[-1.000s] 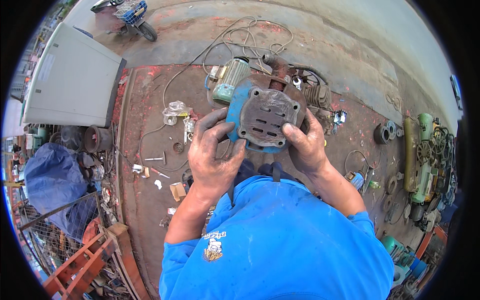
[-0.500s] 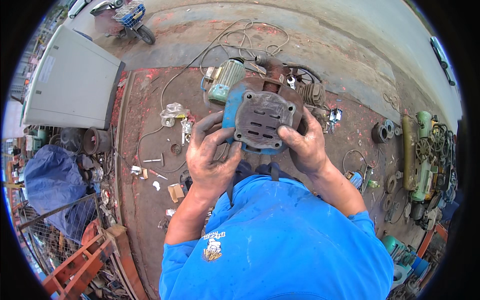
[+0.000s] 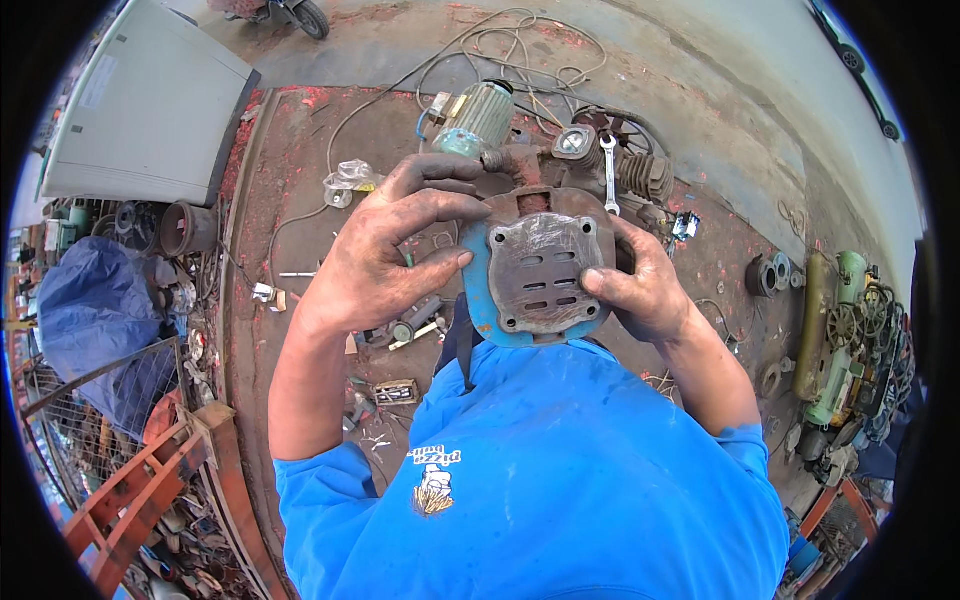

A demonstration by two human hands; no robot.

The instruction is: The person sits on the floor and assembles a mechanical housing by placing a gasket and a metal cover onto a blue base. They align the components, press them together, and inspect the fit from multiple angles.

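A blue-painted metal cylinder head (image 3: 478,295) with a grey slotted valve plate (image 3: 540,262) on its face is held up before my chest. My right hand (image 3: 648,280) grips its right side, thumb on the plate and fingers mostly hidden behind. My left hand (image 3: 390,245) is at the left edge with thumb and fingers spread apart; the index fingertip overlaps the rim, though contact is hard to tell. Both hands are smeared with dark grease. Just beyond the head are a wrench (image 3: 609,170), a finned compressor (image 3: 640,177) and a green electric motor (image 3: 480,118).
To the left stand a large grey cabinet (image 3: 140,110), a blue tarp (image 3: 95,300) and an orange metal frame (image 3: 150,490). Green machinery (image 3: 845,340) lines the right side. A cable (image 3: 345,135) winds over the ground, with small tools and scraps scattered about.
My left hand has loosened from the cylinder head, its thumb moving off the plate and the fingers spreading. The head has shifted slightly right and toward me in my right hand. The view has tilted.
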